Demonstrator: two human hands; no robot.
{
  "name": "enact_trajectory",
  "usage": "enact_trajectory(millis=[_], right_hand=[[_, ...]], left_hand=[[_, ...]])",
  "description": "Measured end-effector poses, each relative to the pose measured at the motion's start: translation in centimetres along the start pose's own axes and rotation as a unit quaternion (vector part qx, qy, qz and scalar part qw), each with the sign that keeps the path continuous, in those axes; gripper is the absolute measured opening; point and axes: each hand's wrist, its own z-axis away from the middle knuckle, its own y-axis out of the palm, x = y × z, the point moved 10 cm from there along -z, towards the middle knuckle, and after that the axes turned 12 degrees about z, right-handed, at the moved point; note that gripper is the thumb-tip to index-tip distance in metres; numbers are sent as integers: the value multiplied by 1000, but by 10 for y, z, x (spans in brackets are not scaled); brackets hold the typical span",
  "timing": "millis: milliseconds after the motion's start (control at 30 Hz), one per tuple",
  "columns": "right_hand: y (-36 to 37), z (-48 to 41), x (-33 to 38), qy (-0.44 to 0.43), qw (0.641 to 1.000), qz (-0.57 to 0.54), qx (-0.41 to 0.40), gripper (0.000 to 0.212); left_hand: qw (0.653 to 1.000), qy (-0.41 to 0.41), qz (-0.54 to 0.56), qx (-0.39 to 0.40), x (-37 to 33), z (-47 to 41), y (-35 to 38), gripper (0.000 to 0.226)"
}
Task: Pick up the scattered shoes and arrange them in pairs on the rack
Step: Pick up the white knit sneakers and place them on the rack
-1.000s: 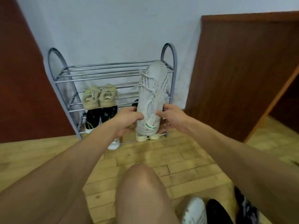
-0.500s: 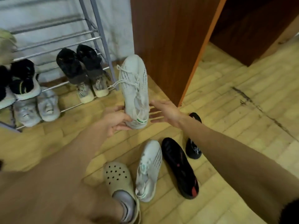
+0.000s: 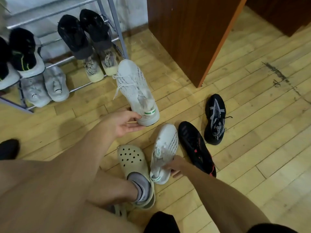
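Observation:
My left hand (image 3: 123,124) grips the heel of a white knit sneaker (image 3: 134,86) with a green tab and holds it above the floor, toe pointing at the rack. Its matching white sneaker (image 3: 165,148) lies on the wooden floor below, and my right hand (image 3: 175,166) closes on its heel and collar. The metal shoe rack (image 3: 116,27) stands at the upper left with black, black-and-white, grey and beige pairs on its shelves.
A black shoe with red accents (image 3: 196,147) and a black-and-grey sneaker (image 3: 215,118) lie on the floor to the right. My foot in a beige clog (image 3: 133,158) rests beside the white sneaker. A brown wooden door (image 3: 188,34) stands right of the rack.
My view swung down from the rack to the floor. My right hand left the held sneaker and dropped onto the second white sneaker. My left hand alone keeps the first one.

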Motion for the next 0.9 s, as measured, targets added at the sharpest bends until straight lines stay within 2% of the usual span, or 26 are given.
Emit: enact_trajectory(millis=[33,100,233,367,467,500,533,600,633,700,767,900], right_hand=[[4,-2,-2,4,1000,-24,-13,19],[8,-4,-7,20,996,-80,-32,30],[6,6,6,9,991,-136,-1,29],[-26,15,20,10,998,-44,-38,32],[-63,22,31,-11,990,3,-143,10],[-71,29,34,-12,987,26,-160,21],[-75,37,37,-9,986,54,-157,30],[-79,43,43,-6,984,101,-146,28],[-79,45,45,-4,987,101,-127,24],[-80,49,52,2,994,73,-87,35],[-85,63,69,-11,996,68,-61,33],[-121,88,116,-59,992,61,-92,28]], left_hand=[[1000,5,0,2,0,-1,-4,35],[1000,11,1,-7,0,-1,-13,40],[999,-8,27,-42,4,6,-24,21],[998,-16,32,-59,7,16,-26,15],[998,-13,34,-59,8,21,-28,14],[998,-11,33,-58,8,23,-29,14],[998,-7,35,-58,7,24,-30,14],[997,5,50,-60,3,27,-30,13],[996,13,59,-61,0,29,-30,12],[995,31,73,-66,-6,35,-31,12],[993,48,80,-71,-11,40,-35,12],[992,76,74,-69,-33,46,-45,11]])
